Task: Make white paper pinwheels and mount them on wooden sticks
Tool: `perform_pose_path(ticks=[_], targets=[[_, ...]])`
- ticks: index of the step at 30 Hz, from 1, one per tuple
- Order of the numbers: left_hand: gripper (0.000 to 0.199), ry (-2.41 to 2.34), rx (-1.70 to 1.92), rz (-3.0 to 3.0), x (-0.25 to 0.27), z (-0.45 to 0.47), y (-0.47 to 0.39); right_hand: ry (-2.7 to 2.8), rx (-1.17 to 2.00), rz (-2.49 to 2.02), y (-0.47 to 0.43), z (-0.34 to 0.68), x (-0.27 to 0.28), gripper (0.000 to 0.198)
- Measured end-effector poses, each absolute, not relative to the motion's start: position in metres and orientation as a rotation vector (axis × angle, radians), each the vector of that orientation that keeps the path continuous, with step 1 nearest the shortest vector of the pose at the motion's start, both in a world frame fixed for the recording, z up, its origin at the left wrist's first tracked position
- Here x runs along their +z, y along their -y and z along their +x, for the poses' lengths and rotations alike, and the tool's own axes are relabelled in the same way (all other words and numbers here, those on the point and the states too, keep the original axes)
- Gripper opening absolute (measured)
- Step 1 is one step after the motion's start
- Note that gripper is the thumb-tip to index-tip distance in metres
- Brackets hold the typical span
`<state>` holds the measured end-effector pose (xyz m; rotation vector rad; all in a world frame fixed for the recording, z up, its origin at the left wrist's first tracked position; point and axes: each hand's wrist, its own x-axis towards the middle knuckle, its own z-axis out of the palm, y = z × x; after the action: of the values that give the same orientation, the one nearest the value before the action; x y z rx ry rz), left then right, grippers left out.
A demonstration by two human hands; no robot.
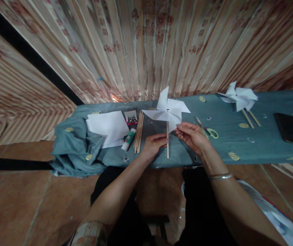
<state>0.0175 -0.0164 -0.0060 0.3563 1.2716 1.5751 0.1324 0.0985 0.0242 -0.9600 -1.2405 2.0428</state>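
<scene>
Crisply folded paper pinwheel (171, 113), round wooden stick (167, 150)

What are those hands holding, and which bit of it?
A paper pinwheel: the left hand holds its wooden stick, the right hand the lower blade's edge.

A hand could pass between the scissors (208, 131) and the resting pinwheels (239, 98) — but beside the left hand (153, 146), wooden sticks (138, 134) and a glue stick (129, 138) bar the way.
</scene>
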Motion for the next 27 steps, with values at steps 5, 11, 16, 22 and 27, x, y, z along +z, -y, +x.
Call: perform_pose_path(ticks=[5, 11, 16, 22, 27], targets=[[0.040, -1.255, 1.590, 0.340, -0.006, 0.018, 0.016, 1.250, 2.049, -0.947, -0.097, 0.131, 0.022, 0.031], [0.041, -1.213, 1.612, 0.302, -0.005, 0.018, 0.017, 1.248, 2.050, -0.971, -0.095, 0.128, 0.023, 0.035], [0.039, -1.219, 1.608, 0.333, -0.007, 0.018, 0.017, 1.320, 2.063, -0.971, -0.093, 0.126, 0.024, 0.035], [0.041, -1.228, 1.595, 0.415, -0.009, 0.017, 0.017, 1.450, 1.940, -1.015, -0.089, 0.121, 0.020, 0.038], [0.044, -1.220, 1.604, 0.390, -0.009, 0.013, 0.017, 1.583, 1.850, -0.981, -0.095, 0.127, 0.020, 0.039]])
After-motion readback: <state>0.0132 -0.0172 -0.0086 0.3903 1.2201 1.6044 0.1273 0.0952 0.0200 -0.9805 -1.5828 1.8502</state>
